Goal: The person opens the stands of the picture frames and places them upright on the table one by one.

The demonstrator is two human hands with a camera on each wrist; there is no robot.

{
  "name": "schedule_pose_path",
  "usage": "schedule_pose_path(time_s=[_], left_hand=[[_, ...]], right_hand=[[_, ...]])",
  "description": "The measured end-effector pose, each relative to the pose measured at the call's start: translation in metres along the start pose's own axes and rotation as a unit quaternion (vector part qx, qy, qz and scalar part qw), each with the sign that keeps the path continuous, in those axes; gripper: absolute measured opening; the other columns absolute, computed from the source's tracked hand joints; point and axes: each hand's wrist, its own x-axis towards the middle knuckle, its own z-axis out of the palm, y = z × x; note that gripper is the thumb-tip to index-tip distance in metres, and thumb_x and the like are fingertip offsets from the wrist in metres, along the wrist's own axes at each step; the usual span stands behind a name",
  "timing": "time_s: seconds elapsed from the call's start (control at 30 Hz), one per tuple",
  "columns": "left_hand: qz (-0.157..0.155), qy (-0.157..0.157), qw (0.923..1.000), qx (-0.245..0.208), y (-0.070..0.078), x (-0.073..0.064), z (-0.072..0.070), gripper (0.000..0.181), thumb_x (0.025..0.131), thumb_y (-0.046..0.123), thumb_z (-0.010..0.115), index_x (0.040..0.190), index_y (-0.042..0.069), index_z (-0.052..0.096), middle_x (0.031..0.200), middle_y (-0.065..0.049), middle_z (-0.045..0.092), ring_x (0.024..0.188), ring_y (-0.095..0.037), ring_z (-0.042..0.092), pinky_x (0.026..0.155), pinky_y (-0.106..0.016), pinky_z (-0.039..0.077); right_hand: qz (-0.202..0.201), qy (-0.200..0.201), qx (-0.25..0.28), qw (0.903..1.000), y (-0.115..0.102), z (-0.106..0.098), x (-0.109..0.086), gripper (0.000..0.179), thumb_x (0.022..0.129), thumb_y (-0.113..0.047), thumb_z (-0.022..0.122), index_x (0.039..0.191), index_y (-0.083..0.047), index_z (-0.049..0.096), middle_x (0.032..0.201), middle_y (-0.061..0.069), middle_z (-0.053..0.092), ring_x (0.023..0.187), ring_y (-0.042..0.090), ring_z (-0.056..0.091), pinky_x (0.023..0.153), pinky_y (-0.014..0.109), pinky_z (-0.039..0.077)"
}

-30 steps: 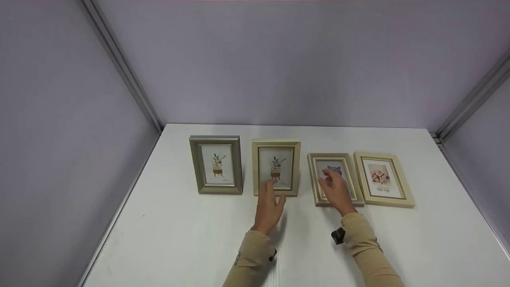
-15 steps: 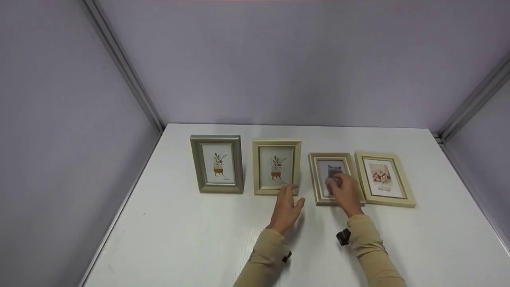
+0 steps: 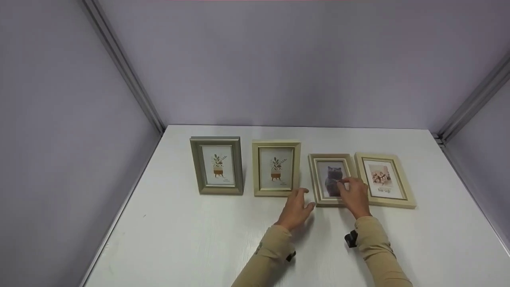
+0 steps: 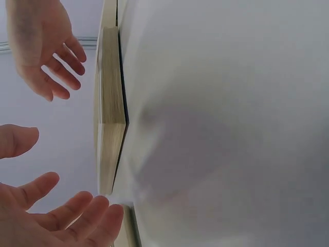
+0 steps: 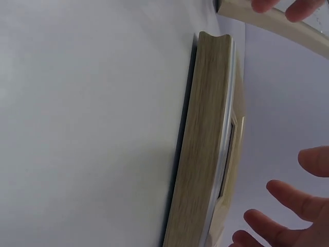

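Observation:
A pinkish-beige picture frame with a grey cat photo (image 3: 328, 187) lies face up on the white table. My right hand (image 3: 355, 196) hovers over its right part, fingers relaxed, hiding some of the photo. The left hand (image 3: 295, 209) is just off its lower left corner, fingers spread and holding nothing. Edge-on, the same cat frame (image 4: 113, 77) stays apart from the left fingers (image 4: 77, 211) in the left wrist view. In the right wrist view, the right fingers (image 5: 293, 200) are beside and above that frame (image 5: 203, 118).
To the left stand a cream picture frame (image 3: 256, 167) and a grey-green one (image 3: 238, 167), both with potted plant prints. A cream frame with a flower picture (image 3: 404, 181) lies close against the cat frame's right side. Pale walls (image 3: 279, 59) enclose the table.
Both hands have moved right. The left hand went from in front of the standing cream frame to the cat frame's lower left corner; the right shifted across the cat photo, uncovering the cat.

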Motion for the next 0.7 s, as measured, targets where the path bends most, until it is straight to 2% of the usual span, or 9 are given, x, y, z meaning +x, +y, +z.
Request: schedule_pose_path(time_s=[0.17, 0.27, 0.5, 0.57, 0.7], left_hand=[[0.008, -0.018, 0.9998, 0.005, 0.008, 0.007, 0.008, 0.034, 0.098, 0.012, 0.063, 0.129, 0.001, 0.054, 0.124, -0.017, 0.054, 0.108, -0.027, 0.054, 0.095, -0.042, 0.049], [0.002, -0.025, 0.9996, 0.01, 0.009, 0.009, 0.007, 0.035, 0.099, 0.014, 0.063, 0.13, 0.001, 0.053, 0.127, -0.018, 0.053, 0.113, -0.029, 0.055, 0.097, -0.042, 0.049], [-0.023, -0.047, 0.9986, -0.006, 0.007, 0.01, 0.01, 0.04, 0.101, 0.02, 0.061, 0.135, 0.001, 0.05, 0.134, -0.02, 0.051, 0.124, -0.033, 0.053, 0.103, -0.043, 0.046], [-0.028, -0.052, 0.9982, -0.015, 0.007, 0.01, 0.013, 0.042, 0.1, 0.02, 0.062, 0.135, 0.001, 0.05, 0.133, -0.019, 0.052, 0.123, -0.032, 0.054, 0.103, -0.043, 0.046], [-0.036, -0.069, 0.9962, -0.04, 0.007, 0.012, 0.019, 0.045, 0.1, 0.022, 0.063, 0.137, 0.002, 0.049, 0.123, -0.012, 0.053, 0.111, -0.025, 0.057, 0.098, -0.04, 0.048]], right_hand=[[0.026, -0.042, -0.007, 0.9988, 0.006, -0.005, -0.003, 0.03, 0.1, -0.009, 0.059, 0.116, 0.016, 0.058, 0.125, 0.036, 0.055, 0.121, 0.052, 0.046, 0.103, 0.062, 0.035], [0.035, -0.055, -0.004, 0.9979, 0.006, -0.004, -0.001, 0.032, 0.1, -0.01, 0.059, 0.118, 0.017, 0.056, 0.127, 0.037, 0.052, 0.123, 0.053, 0.044, 0.102, 0.062, 0.036], [0.039, -0.053, -0.008, 0.9978, 0.008, -0.004, 0.004, 0.034, 0.1, -0.012, 0.058, 0.118, 0.017, 0.057, 0.127, 0.037, 0.049, 0.121, 0.052, 0.045, 0.101, 0.062, 0.037], [0.041, -0.057, -0.014, 0.9975, 0.011, -0.004, 0.002, 0.034, 0.1, -0.012, 0.058, 0.118, 0.017, 0.057, 0.124, 0.037, 0.05, 0.117, 0.051, 0.047, 0.099, 0.062, 0.038], [0.032, -0.052, -0.036, 0.9975, 0.017, -0.004, -0.001, 0.033, 0.1, -0.012, 0.058, 0.116, 0.017, 0.058, 0.121, 0.035, 0.052, 0.114, 0.051, 0.05, 0.096, 0.062, 0.04]])
